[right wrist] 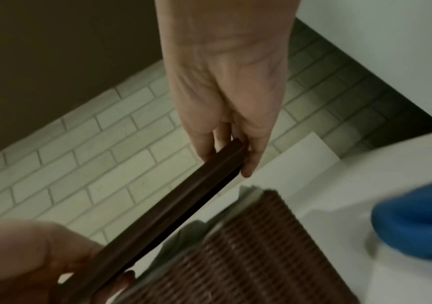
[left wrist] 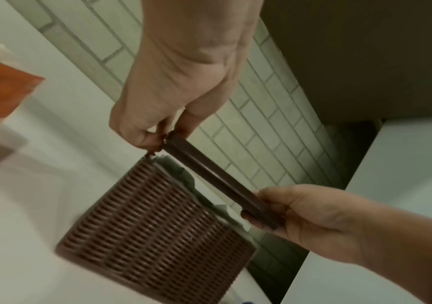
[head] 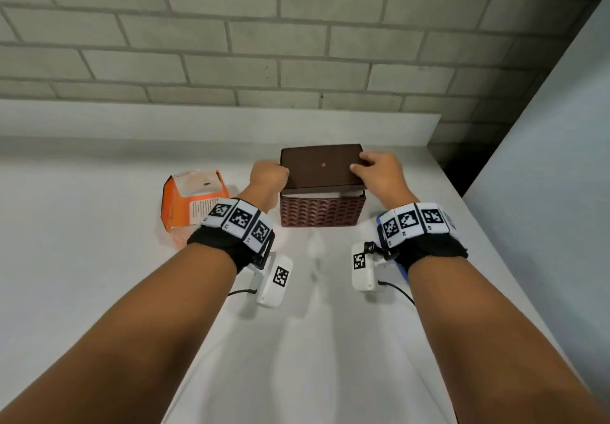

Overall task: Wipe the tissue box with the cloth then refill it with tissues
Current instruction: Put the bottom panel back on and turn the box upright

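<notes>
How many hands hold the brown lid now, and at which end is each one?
2. The left hand pinches the left end of the lid; the right hand grips its right end. The lid is above the tissue box.

You have a brown woven-pattern tissue box (head: 322,211) with a plain dark brown lid (head: 321,167); an orange-and-white tissue pack (head: 193,204); a blue cloth (right wrist: 417,220); grey brick wall (head: 231,37).

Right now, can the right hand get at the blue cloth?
Probably not yet: the right hand and left hand both grip the brown lid above the tissue box. The blue cloth lies uncovered beside it.
</notes>
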`<action>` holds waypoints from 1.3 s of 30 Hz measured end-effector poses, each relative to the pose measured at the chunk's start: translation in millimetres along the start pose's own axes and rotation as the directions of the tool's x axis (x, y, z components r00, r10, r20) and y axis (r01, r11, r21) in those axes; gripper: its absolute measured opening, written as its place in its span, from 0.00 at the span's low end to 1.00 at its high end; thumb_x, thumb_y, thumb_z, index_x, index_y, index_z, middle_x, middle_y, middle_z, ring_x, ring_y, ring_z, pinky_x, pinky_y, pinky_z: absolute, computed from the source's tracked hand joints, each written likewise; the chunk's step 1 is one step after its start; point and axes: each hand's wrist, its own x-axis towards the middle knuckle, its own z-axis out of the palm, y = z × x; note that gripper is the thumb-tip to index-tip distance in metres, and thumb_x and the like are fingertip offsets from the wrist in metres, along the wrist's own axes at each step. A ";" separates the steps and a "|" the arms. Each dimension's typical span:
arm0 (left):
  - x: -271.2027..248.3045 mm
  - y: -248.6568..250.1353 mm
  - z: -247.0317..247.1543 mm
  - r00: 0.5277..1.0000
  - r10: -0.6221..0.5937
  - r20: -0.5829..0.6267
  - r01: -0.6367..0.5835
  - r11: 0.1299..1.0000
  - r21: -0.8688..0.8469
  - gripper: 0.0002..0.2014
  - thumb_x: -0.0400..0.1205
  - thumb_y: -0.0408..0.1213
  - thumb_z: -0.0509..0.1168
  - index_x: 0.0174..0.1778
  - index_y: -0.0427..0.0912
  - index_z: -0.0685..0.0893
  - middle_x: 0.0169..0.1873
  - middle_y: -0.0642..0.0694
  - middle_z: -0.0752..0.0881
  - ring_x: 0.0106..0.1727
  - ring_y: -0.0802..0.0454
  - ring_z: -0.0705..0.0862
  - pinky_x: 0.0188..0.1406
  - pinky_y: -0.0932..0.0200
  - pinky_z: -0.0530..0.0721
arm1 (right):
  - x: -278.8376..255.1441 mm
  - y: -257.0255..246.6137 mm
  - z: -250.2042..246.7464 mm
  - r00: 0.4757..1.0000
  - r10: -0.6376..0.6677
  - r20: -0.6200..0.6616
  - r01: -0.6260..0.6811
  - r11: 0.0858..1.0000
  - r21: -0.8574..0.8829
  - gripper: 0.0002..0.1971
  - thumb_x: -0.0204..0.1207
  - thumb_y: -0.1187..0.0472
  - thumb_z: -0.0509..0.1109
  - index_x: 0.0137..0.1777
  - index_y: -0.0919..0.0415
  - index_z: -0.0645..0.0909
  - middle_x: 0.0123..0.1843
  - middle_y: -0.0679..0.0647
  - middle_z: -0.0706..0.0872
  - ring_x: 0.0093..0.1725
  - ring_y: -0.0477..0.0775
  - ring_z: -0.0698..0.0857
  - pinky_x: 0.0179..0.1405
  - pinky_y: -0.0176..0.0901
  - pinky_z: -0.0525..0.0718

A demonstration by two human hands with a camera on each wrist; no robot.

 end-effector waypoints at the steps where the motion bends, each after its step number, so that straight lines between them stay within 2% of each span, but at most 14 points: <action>1: 2.0 -2.9 0.8 1.000 -0.002 -0.024 0.003 0.999 0.045 0.17 0.82 0.26 0.57 0.26 0.41 0.70 0.27 0.46 0.71 0.31 0.50 0.73 0.29 0.63 0.69 | 0.4 2.3 2.9 1.000 -0.001 0.006 0.001 1.000 -0.025 0.25 0.79 0.61 0.68 0.74 0.68 0.73 0.75 0.61 0.77 0.75 0.58 0.75 0.77 0.44 0.70; 4: 8.0 -11.4 3.1 0.997 0.015 -0.076 -0.007 0.996 0.093 0.16 0.79 0.25 0.59 0.25 0.42 0.73 0.30 0.44 0.77 0.45 0.44 0.79 0.43 0.57 0.75 | 0.3 8.3 10.7 0.999 0.001 0.038 0.003 0.996 -0.094 0.24 0.81 0.60 0.66 0.74 0.69 0.73 0.74 0.62 0.78 0.75 0.59 0.76 0.74 0.43 0.70; 7: 6.4 -16.5 6.0 0.995 0.032 -0.095 -0.017 0.988 0.151 0.16 0.79 0.26 0.59 0.24 0.40 0.72 0.28 0.44 0.75 0.43 0.44 0.79 0.42 0.55 0.75 | 0.5 12.0 15.5 0.999 0.018 0.042 -0.013 0.993 -0.120 0.24 0.82 0.59 0.64 0.75 0.69 0.72 0.75 0.63 0.77 0.75 0.60 0.75 0.75 0.45 0.70; 9: 4.2 -17.8 6.7 0.993 0.079 -0.093 -0.061 0.982 0.178 0.17 0.81 0.30 0.60 0.24 0.43 0.73 0.27 0.48 0.75 0.44 0.45 0.79 0.47 0.52 0.80 | 1.4 13.6 17.2 0.999 0.012 0.035 -0.007 0.992 -0.128 0.24 0.83 0.59 0.63 0.76 0.68 0.71 0.75 0.63 0.76 0.75 0.60 0.75 0.75 0.45 0.70; 12: 2.4 -18.0 6.1 0.984 0.157 -0.089 -0.138 0.972 0.190 0.12 0.83 0.32 0.60 0.35 0.37 0.85 0.33 0.46 0.81 0.47 0.45 0.81 0.56 0.51 0.82 | 3.2 14.7 19.1 1.000 0.000 0.027 0.003 0.991 -0.134 0.24 0.83 0.59 0.62 0.77 0.68 0.70 0.76 0.63 0.76 0.75 0.60 0.75 0.75 0.44 0.69; 20: 2.7 -18.4 7.7 0.973 0.198 -0.122 -0.148 0.932 0.332 0.17 0.83 0.33 0.60 0.26 0.44 0.74 0.27 0.50 0.74 0.44 0.45 0.79 0.42 0.60 0.72 | 6.6 17.1 26.9 0.998 0.008 0.054 0.009 0.948 -0.318 0.22 0.86 0.58 0.56 0.76 0.68 0.70 0.71 0.67 0.79 0.72 0.67 0.75 0.75 0.53 0.70; 21: 3.0 -17.8 8.2 0.971 0.207 -0.121 -0.154 0.924 0.351 0.14 0.83 0.33 0.60 0.30 0.42 0.78 0.29 0.48 0.77 0.46 0.43 0.81 0.42 0.59 0.72 | 6.9 16.4 26.7 0.999 0.000 0.052 0.018 0.934 -0.356 0.21 0.86 0.58 0.55 0.75 0.68 0.71 0.70 0.68 0.80 0.71 0.67 0.75 0.74 0.53 0.71; 23: 2.5 -13.6 9.4 0.963 0.243 -0.114 -0.175 0.890 0.420 0.09 0.83 0.32 0.60 0.52 0.34 0.84 0.49 0.37 0.83 0.58 0.37 0.82 0.48 0.55 0.76 | 8.1 13.7 24.7 0.999 -0.024 0.022 0.031 0.920 -0.390 0.21 0.85 0.57 0.57 0.74 0.67 0.72 0.72 0.66 0.77 0.73 0.67 0.71 0.72 0.53 0.72; 24: 1.9 -11.0 10.0 0.957 0.273 -0.098 -0.195 0.855 0.480 0.14 0.83 0.32 0.59 0.63 0.33 0.80 0.61 0.33 0.79 0.65 0.35 0.78 0.56 0.51 0.76 | 9.7 11.9 23.5 0.999 -0.051 0.005 0.049 0.919 -0.392 0.22 0.84 0.56 0.58 0.75 0.66 0.71 0.75 0.64 0.73 0.75 0.66 0.68 0.72 0.54 0.71; 26: 2.5 -4.8 12.9 0.927 0.374 -0.014 -0.288 0.739 0.609 0.22 0.85 0.35 0.56 0.76 0.38 0.68 0.74 0.32 0.68 0.75 0.34 0.66 0.70 0.46 0.70 | 15.9 7.7 23.7 0.992 -0.123 0.025 0.122 0.901 -0.415 0.25 0.85 0.54 0.55 0.79 0.64 0.64 0.83 0.62 0.62 0.81 0.65 0.59 0.77 0.55 0.65; 28: 5.9 -0.9 18.2 0.885 0.445 0.139 -0.402 0.576 0.712 0.25 0.87 0.40 0.51 0.81 0.42 0.61 0.82 0.37 0.58 0.82 0.37 0.54 0.79 0.42 0.59 | 23.0 5.1 27.4 0.981 -0.156 0.113 0.191 0.866 -0.463 0.27 0.87 0.53 0.50 0.83 0.62 0.56 0.86 0.60 0.52 0.85 0.63 0.52 0.82 0.56 0.56; 30: 13.9 -2.6 22.8 0.884 0.397 0.247 -0.429 0.480 0.765 0.26 0.88 0.45 0.45 0.83 0.42 0.55 0.84 0.41 0.49 0.85 0.40 0.44 0.82 0.38 0.48 | 28.9 6.3 33.1 0.972 -0.128 0.197 0.212 0.841 -0.498 0.27 0.87 0.52 0.45 0.84 0.61 0.51 0.87 0.59 0.48 0.86 0.62 0.47 0.83 0.59 0.52; 34: 23.8 -10.4 23.6 0.908 0.311 0.281 -0.400 0.448 0.799 0.28 0.88 0.47 0.39 0.84 0.39 0.48 0.85 0.42 0.44 0.85 0.44 0.38 0.81 0.34 0.41 | 33.5 15.2 39.5 0.962 -0.086 0.260 0.216 0.820 -0.529 0.28 0.87 0.51 0.42 0.84 0.62 0.48 0.87 0.56 0.46 0.86 0.59 0.42 0.83 0.62 0.48; 39: 24.7 -16.6 25.1 0.913 0.307 0.268 -0.396 0.518 0.758 0.28 0.88 0.44 0.41 0.83 0.36 0.46 0.85 0.42 0.45 0.85 0.46 0.41 0.82 0.38 0.41 | 37.3 23.3 44.6 0.960 -0.093 0.263 0.224 0.818 -0.530 0.28 0.87 0.51 0.42 0.84 0.62 0.48 0.87 0.55 0.47 0.86 0.55 0.44 0.83 0.60 0.50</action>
